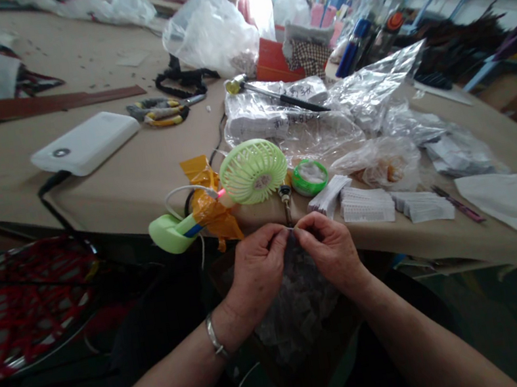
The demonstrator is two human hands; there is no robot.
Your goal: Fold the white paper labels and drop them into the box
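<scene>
My left hand (261,261) and my right hand (328,246) meet at the table's front edge, thumbs and forefingers pinched close together. Between the fingertips is something small and pale, too small to name. Just beyond them a thin metal tool tip (286,205), like a soldering iron's, points toward my fingers. A green handheld fan (254,171) is fixed to the edge with orange tape (214,211). Right of the tip stands a small green round tub (309,176) with whitish content. Stacks of white printed labels (366,204) lie near my right hand.
A white power bank (86,144) with a black cable and yellow-grey pliers (165,111) lie left. Plastic-wrapped packs (274,114) and a black-handled hammer (292,99) are behind the fan. Tweezers (459,203) lie right. Below my hands are many small clear pieces (298,306).
</scene>
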